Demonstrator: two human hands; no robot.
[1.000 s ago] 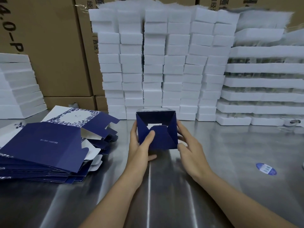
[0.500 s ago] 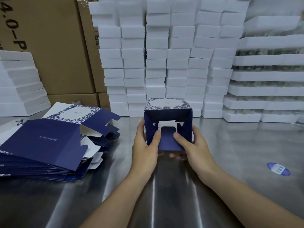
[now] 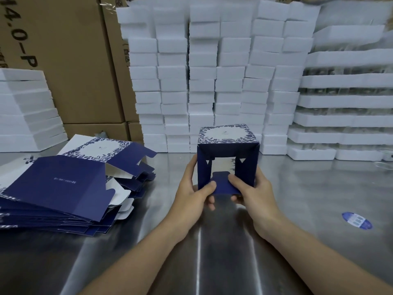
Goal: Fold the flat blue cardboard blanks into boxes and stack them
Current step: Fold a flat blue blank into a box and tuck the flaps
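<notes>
A half-folded blue box (image 3: pixel 227 150) is held above the steel table at centre, its open end facing me and its white leaf-patterned panel on top. My left hand (image 3: pixel 192 188) grips its left side, thumb on the lower blue flap. My right hand (image 3: pixel 253 190) grips the right side, thumb pressing the same flap. The two side flaps are folded in; a square gap still shows the inside. A pile of flat blue blanks (image 3: pixel 63 184) lies to the left on the table.
Stacks of white foam blocks (image 3: pixel 212 81) form a wall behind the box, with more white trays (image 3: pixel 344 103) at the right and left. Brown cartons (image 3: pixel 70 60) stand behind. A blue round sticker (image 3: pixel 356 220) lies on the steel table (image 3: pixel 297 199) at right.
The box has been lifted and tilted so its patterned panel shows on top. Both thumbs have moved onto the lower flap, which now stands less far up across the opening.
</notes>
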